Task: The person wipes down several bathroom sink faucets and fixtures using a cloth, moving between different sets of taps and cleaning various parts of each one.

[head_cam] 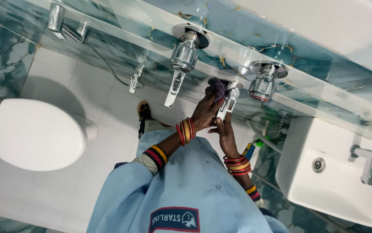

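From left to right: the white toilet lid [33,133], 2 chrome taps, then the middle tap lever [228,103]. The left hand [205,113] presses a purple cloth [219,89] on it, fingers closed; the right hand [225,131] steadies the lever. Wiping seems underway; the washbasin [341,172] waits.

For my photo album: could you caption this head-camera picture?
Left hand rubs a purple cloth on a chrome wall tap while the right hand steadies it.

Head view, close, facing wall taps [184,51]
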